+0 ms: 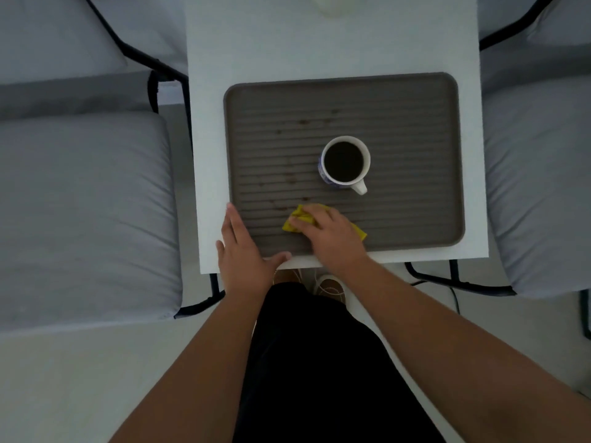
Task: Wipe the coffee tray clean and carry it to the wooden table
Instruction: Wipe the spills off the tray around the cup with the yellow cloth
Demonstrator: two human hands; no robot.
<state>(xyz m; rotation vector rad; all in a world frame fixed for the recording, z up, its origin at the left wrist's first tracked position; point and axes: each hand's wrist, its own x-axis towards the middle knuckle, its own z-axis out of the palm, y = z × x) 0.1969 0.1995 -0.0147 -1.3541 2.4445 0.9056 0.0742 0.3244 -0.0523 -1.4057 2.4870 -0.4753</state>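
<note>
A grey ribbed tray [415, 129] lies on a small white table [287, 46]. Brown coffee stains [303, 122] dot its left half. A white mug with a blue pattern [345, 162], full of dark coffee, stands near the tray's middle. My right hand [332, 238] presses a crumpled yellow cloth [299, 219] onto the tray's near edge. My left hand [243, 247] lies flat with fingers spread over the tray's near left corner, steadying it.
Grey cushioned chairs with black frames stand to the left [83, 199] and to the right [540, 187] of the table. A pale object [329, 4] sits at the table's far edge. My dark clothing and shoes [329, 286] are below the near edge.
</note>
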